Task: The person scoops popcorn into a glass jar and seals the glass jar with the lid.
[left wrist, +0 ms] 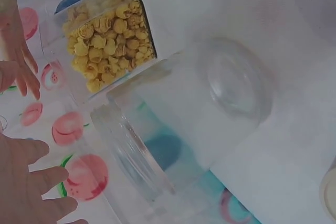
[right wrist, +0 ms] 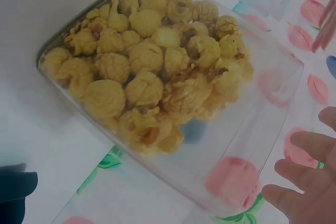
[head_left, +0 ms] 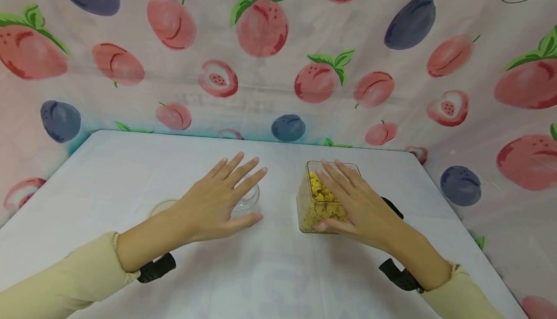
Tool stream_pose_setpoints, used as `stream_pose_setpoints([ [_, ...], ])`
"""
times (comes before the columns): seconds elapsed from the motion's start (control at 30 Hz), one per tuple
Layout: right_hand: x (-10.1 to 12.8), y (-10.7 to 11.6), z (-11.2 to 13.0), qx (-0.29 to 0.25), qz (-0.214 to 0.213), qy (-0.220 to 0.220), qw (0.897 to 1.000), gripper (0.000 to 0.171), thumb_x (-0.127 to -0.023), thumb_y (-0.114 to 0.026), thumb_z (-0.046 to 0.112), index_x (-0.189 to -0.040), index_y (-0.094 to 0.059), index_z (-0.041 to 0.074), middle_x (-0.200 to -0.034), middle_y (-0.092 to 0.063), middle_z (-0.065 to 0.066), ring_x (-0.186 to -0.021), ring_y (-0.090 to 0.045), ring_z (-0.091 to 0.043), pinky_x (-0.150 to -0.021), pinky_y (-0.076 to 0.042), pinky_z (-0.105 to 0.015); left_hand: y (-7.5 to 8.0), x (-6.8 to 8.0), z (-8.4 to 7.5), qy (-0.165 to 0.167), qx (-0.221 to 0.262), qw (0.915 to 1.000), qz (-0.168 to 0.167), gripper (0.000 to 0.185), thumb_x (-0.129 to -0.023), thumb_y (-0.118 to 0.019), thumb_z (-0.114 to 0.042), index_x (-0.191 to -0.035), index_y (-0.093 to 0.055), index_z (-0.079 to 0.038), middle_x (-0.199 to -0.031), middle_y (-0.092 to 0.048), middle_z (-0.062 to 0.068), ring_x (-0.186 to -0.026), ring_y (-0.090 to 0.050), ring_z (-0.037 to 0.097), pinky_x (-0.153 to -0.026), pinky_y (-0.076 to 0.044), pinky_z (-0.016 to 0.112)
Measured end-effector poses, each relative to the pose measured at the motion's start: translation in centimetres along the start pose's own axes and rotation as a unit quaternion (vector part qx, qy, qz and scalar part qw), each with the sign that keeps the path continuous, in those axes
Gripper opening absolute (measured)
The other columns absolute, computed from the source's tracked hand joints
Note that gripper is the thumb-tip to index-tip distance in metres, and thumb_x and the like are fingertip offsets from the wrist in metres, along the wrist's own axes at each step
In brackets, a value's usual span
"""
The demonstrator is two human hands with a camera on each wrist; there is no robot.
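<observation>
We see popcorn [head_left: 319, 194] in a clear square container [head_left: 303, 215], standing on the counter [head_left: 278, 275] beneath our spread right hand [head_left: 354, 203].
The popcorn stops short of the container's rim, and we have both hands released, fingers apart and grasping nothing; just left of the container stands a clear round jar [head_left: 250, 202], partly behind our left hand [head_left: 219, 203], while a pale round object [head_left: 162, 206] peeks out past our left forearm, a black object [head_left: 393, 208] shows partly hidden to the right of our right hand, and a fruit-patterned cloth [head_left: 261, 77] hangs behind the white counter.
</observation>
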State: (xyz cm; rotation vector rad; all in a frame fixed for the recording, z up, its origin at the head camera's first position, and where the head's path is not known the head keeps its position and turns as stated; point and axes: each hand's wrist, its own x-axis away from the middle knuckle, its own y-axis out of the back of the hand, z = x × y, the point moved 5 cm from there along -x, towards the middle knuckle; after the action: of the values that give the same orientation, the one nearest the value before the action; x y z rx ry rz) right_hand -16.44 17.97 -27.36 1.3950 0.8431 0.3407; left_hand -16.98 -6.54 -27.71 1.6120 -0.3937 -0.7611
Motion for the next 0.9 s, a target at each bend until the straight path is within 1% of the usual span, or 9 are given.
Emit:
stream_pose_setpoints([
  [0.07, 0.3, 0.0, -0.2, 0.003, -0.005, -0.003, 1.000, 0.089, -0.083, -0.035, 0.072, -0.147, -0.026, 0.011, -0.152, -0.027, -0.012, -0.141, -0.020, -0.033, -0.108, -0.029, -0.056, -0.1, -0.2, -0.2, -0.002, 0.004, 1.0000, -0.002, 0.076, -0.087, -0.048, -0.059, -0.149, -0.024, -0.020, -0.155, -0.021, 0.004, -0.144, -0.011, 0.028, -0.118, -0.014, 0.047],
  [0.13, 0.5, 0.0, -0.4, 0.005, -0.006, -0.009, 1.000, 0.090, -0.083, -0.035, 0.073, -0.147, -0.026, 0.011, -0.151, -0.029, -0.013, -0.140, -0.022, -0.033, -0.109, -0.029, -0.054, -0.2, -0.3, -0.4, -0.004, 0.008, 1.0000, -0.002, 0.076, -0.087, -0.047, -0.059, -0.149, -0.024, -0.020, -0.155, -0.021, 0.004, -0.144, -0.012, 0.027, -0.118, -0.015, 0.047],
  [0.27, 1.1, 0.1, -0.8, 0.001, -0.010, -0.021, 1.000, 0.092, -0.080, -0.043, 0.072, -0.147, -0.027, 0.011, -0.150, -0.030, -0.013, -0.137, -0.025, -0.035, -0.109, -0.029, -0.053, -0.5, -0.7, -0.9, -0.003, 0.021, 0.9997, 0.006, 0.077, -0.088, -0.045, -0.061, -0.149, -0.021, -0.021, -0.155, -0.022, 0.003, -0.144, -0.014, 0.026, -0.118, -0.016, 0.045],
  [0.33, 1.4, 0.1, -1.1, -0.007, -0.007, -0.032, 0.999, 0.093, -0.078, -0.047, 0.072, -0.147, -0.027, 0.012, -0.150, -0.030, -0.012, -0.137, -0.026, -0.036, -0.107, -0.030, -0.056, -0.6, -0.9, -1.1, -0.002, 0.030, 0.9995, 0.010, 0.077, -0.088, -0.044, -0.061, -0.150, -0.020, -0.021, -0.155, -0.022, 0.003, -0.143, -0.016, 0.025, -0.117, -0.016, 0.045],
  [0.43, 1.9, 0.2, -1.4, -0.025, 0.001, -0.058, 0.998, 0.094, -0.076, -0.056, 0.068, -0.148, -0.027, 0.014, -0.151, -0.030, -0.012, -0.137, -0.026, -0.036, -0.105, -0.031, -0.060, -0.8, -1.2, -1.5, -0.003, 0.044, 0.9990, 0.006, 0.077, -0.088, -0.045, -0.061, -0.149, -0.021, -0.021, -0.154, -0.025, 0.004, -0.143, -0.018, 0.026, -0.117, -0.018, 0.045],
  [0.6, 2.7, 0.2, -2.1, -0.045, 0.013, -0.102, 0.994, 0.095, -0.073, -0.064, 0.062, -0.148, -0.027, 0.017, -0.151, -0.030, -0.011, -0.137, -0.025, -0.035, -0.101, -0.031, -0.064, -1.3, -1.8, -2.1, -0.009, 0.059, 0.9982, -0.005, 0.076, -0.089, -0.045, -0.060, -0.149, -0.022, -0.021, -0.153, -0.026, 0.003, -0.143, -0.019, 0.025, -0.117, -0.021, 0.044],
  [0.77, 3.6, 0.3, -2.5, -0.056, 0.001, -0.121, 0.991, 0.096, -0.071, -0.072, 0.054, -0.148, -0.027, 0.019, -0.150, -0.032, -0.010, -0.136, -0.027, -0.034, -0.100, -0.033, -0.065, -1.7, -2.2, -2.7, -0.017, 0.075, 0.9970, -0.009, 0.075, -0.089, -0.046, -0.058, -0.149, -0.023, -0.019, -0.153, -0.028, 0.004, -0.142, -0.020, 0.025, -0.116, -0.021, 0.043],
  [0.9, 4.2, 0.4, -2.9, -0.070, -0.009, -0.133, 0.989, 0.094, -0.071, -0.075, 0.046, -0.148, -0.027, 0.019, -0.150, -0.032, -0.010, -0.135, -0.027, -0.034, -0.098, -0.033, -0.066, -2.0, -2.6, -3.2, -0.018, 0.085, 0.9961, -0.012, 0.074, -0.090, -0.047, -0.056, -0.149, -0.023, -0.018, -0.153, -0.027, 0.004, -0.142, -0.020, 0.025, -0.116, -0.022, 0.042],
])
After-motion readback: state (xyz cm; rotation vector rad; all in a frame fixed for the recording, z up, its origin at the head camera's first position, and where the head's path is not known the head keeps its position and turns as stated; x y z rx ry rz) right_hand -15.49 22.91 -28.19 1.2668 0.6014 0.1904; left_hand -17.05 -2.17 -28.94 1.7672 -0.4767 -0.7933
